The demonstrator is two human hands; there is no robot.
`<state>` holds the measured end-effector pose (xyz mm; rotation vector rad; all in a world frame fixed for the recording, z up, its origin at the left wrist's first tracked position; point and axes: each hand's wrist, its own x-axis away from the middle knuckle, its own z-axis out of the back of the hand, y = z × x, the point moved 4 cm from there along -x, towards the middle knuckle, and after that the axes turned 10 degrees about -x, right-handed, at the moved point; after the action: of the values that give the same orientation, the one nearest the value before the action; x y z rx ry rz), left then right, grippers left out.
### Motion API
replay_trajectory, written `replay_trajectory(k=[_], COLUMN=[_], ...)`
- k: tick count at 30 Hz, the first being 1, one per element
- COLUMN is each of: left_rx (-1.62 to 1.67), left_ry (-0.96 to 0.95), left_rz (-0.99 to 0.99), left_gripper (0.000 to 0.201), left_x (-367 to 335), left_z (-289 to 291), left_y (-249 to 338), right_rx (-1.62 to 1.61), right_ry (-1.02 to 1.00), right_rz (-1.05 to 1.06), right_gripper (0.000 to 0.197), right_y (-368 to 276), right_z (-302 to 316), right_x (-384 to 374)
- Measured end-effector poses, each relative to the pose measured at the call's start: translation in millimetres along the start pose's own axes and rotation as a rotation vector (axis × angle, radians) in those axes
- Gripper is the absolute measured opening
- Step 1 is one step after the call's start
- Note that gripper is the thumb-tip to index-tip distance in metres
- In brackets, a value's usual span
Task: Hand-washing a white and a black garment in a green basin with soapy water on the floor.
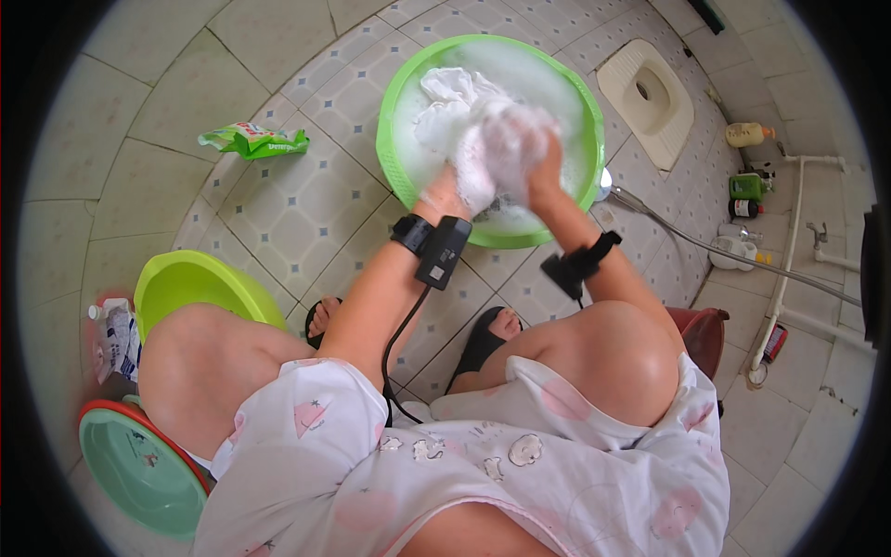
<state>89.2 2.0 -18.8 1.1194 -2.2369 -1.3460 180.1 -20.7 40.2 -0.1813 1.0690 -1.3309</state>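
A white cloth garment [449, 85] lies partly in the sudsy water of a round green basin [394, 158], and part of it is bunched between my hands. My left hand [473, 172] is coated in foam, its fingers closed on the wet cloth. Pressed against it from the right, my right hand [536, 153] also grips the cloth. Suds and motion blur hide most of the fingers. Each wrist wears a black strap with a small device, and a cable runs from the left one.
A green detergent bag [252, 140] rests on the tiles to the left. Nearby are a lime tub [200, 283] and stacked basins [139, 469]. Right of the basin are a shower head [605, 184] with hose, a squat toilet [647, 93], several bottles [745, 186] and wall pipes [789, 241].
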Motion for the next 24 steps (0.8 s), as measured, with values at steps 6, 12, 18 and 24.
replay_trajectory(k=[6,12,18,24], left_rx=[-0.099,0.426,-0.289,0.295], left_ry=[-0.09,0.248,0.076,0.173], left_rz=[-0.025,0.18,0.376,0.168], left_gripper=[0.039,0.036,0.021,0.04], left_x=[-8.3,-10.5,-15.0,-21.3], left_z=[-5.0,-16.1,-26.8,-10.1], left_y=[3.0,10.4,33.3,9.7], right_rx=[0.241,0.186,-0.959,-0.783], right_ry=[-0.086,-0.302,-0.246,-0.123], right_rz=[-0.062,-0.528,-0.86,-0.527], right_gripper=[0.016,0.03,0.046,0.039], right_y=[-6.8,39.0,73.5,76.3], right_z=[-5.4,12.8,24.2,30.7], right_x=[-1.8,-9.7,-1.4,-9.2])
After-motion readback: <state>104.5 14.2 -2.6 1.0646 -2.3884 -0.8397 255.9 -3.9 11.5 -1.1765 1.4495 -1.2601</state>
